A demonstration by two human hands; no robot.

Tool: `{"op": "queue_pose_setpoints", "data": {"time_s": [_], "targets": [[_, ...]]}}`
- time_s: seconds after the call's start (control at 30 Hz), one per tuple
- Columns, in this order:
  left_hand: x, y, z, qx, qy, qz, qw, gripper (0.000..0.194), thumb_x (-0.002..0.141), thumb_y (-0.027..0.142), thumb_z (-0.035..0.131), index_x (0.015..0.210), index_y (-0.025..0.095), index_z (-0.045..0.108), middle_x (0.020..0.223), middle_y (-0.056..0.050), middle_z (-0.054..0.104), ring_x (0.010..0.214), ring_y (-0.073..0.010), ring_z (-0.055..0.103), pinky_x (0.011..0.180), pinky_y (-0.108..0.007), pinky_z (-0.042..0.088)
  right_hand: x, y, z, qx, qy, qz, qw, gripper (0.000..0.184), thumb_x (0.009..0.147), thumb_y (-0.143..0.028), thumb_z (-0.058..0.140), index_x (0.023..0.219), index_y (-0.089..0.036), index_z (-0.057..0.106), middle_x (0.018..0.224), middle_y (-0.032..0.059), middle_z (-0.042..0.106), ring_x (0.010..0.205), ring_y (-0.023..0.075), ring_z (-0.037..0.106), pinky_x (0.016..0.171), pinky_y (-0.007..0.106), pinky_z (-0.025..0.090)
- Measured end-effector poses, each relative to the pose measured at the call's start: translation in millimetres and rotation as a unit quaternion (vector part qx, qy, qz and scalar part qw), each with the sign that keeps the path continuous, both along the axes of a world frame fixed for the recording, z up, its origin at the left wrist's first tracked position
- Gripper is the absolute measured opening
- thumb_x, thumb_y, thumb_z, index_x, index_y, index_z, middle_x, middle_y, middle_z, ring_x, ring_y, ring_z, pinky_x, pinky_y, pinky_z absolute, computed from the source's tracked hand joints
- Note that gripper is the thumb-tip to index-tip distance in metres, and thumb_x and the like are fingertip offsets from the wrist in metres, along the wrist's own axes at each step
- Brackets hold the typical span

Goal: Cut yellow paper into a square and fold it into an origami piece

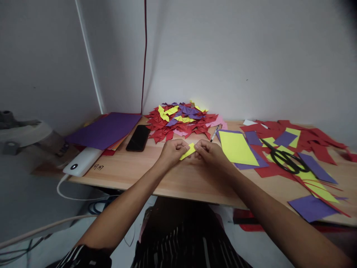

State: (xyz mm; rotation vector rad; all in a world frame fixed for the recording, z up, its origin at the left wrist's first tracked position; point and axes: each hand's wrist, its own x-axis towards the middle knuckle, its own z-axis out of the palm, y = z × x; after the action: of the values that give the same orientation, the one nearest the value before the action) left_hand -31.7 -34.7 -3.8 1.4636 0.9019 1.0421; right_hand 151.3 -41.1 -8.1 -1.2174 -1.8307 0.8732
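Pale grey wall (223,56) rises straight behind the wooden desk (156,182), whose back edge appears to run along it. From where I stand, the small yellow paper piece (187,152) is up between the person's two hands, around the middle of the desk, nearer the front edge than the back. The left hand (172,152) is nearly closed, thumb and fingertips pinching the piece's left end; the right hand (209,150) is curled the same way, pinching the other end. Whether the paper touches the wood beneath, I can't tell.

It looks like ordinary coloured paper: next to no weight, crisp enough to take a crease, easy to tear or crumple if squeezed hard. I'd judge the outer ends the best hold, with a light pinch that leaves the middle flat.

As for elbow room, wood shows between the hands and the front edge, and leftward as far as the phone (138,138). Toward the back edge, a heap of folded papers (181,123) stands close beyond the fingers. On the right, a pen (214,133) and a yellow sheet (238,147) crowd in, with scissors (274,150) farther toward the right edge.
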Motion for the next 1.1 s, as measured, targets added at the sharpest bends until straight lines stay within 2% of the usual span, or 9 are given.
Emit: {"op": "queue_pose_setpoints", "data": {"time_s": [0.17, 0.37, 0.6, 0.8, 1.0, 1.1], "targets": [[2.1, -0.6, -1.4, 0.005, 0.030, -0.019, 0.999, 0.027, 0.078, 0.040, 0.062, 0.077, 0.013, 0.059, 0.065, -0.002, 0.062, 0.052, -0.0093, 0.051, 0.050, -0.020, 0.036, -1.2, -2.9, 3.1, 0.011, -0.036, 0.010, 0.999, 0.025, 0.090, -0.035, 0.048, 0.070, -0.020, 0.052, 0.063, -0.0017, 0.059, 0.060, 0.0131, 0.054, 0.060, 0.026, 0.038], [0.5, 1.4, -1.7, 0.071, 0.074, 0.027, 0.994, 0.022, 0.078, 0.034, 0.059, 0.071, 0.013, 0.058, 0.058, 0.002, 0.051, 0.053, -0.0083, 0.043, 0.050, -0.020, 0.030, -3.7, -2.9, 0.5, -0.021, -0.003, 0.061, 0.998, 0.027, 0.091, -0.039, 0.048, 0.074, -0.019, 0.055, 0.067, -0.0006, 0.061, 0.062, 0.0132, 0.054, 0.060, 0.025, 0.039], [0.7, 1.7, -2.9, 0.091, 0.085, 0.050, 0.991, 0.021, 0.078, 0.032, 0.058, 0.069, 0.013, 0.058, 0.060, 0.001, 0.052, 0.055, -0.0095, 0.044, 0.051, -0.021, 0.031, -4.1, -0.2, 0.5, -0.013, -0.008, 0.067, 0.998, 0.022, 0.088, -0.037, 0.051, 0.076, -0.020, 0.054, 0.067, -0.0015, 0.058, 0.062, 0.0129, 0.050, 0.060, 0.025, 0.037], [0.8, -2.2, 2.9, 0.100, 0.061, 0.051, 0.992, 0.021, 0.079, 0.032, 0.058, 0.070, 0.014, 0.059, 0.063, 0.001, 0.053, 0.058, -0.0101, 0.046, 0.054, -0.021, 0.033, -5.0, -1.3, 2.2, -0.075, 0.056, 0.094, 0.991, 0.026, 0.084, -0.045, 0.057, 0.080, -0.019, 0.057, 0.072, -0.0003, 0.061, 0.065, 0.0141, 0.054, 0.061, 0.026, 0.039], [1.9, -1.1, 2.1, 0.109, 0.062, 0.029, 0.992, 0.020, 0.079, 0.032, 0.061, 0.073, 0.014, 0.059, 0.066, 0.001, 0.054, 0.061, -0.0103, 0.047, 0.057, -0.021, 0.036, -3.4, -0.5, -1.3, -0.022, 0.000, 0.071, 0.997, 0.021, 0.085, -0.039, 0.055, 0.078, -0.019, 0.054, 0.066, -0.0028, 0.053, 0.060, 0.0118, 0.045, 0.056, 0.025, 0.032], [2.3, -0.6, 0.6, 0.105, 0.065, 0.032, 0.992, 0.019, 0.078, 0.031, 0.062, 0.072, 0.014, 0.058, 0.066, 0.001, 0.054, 0.062, -0.0105, 0.048, 0.057, -0.021, 0.036, -4.0, -1.7, -1.3, -0.023, -0.020, 0.066, 0.997, 0.020, 0.085, -0.038, 0.054, 0.078, -0.019, 0.054, 0.066, -0.0029, 0.052, 0.061, 0.0119, 0.044, 0.056, 0.024, 0.032]]}}
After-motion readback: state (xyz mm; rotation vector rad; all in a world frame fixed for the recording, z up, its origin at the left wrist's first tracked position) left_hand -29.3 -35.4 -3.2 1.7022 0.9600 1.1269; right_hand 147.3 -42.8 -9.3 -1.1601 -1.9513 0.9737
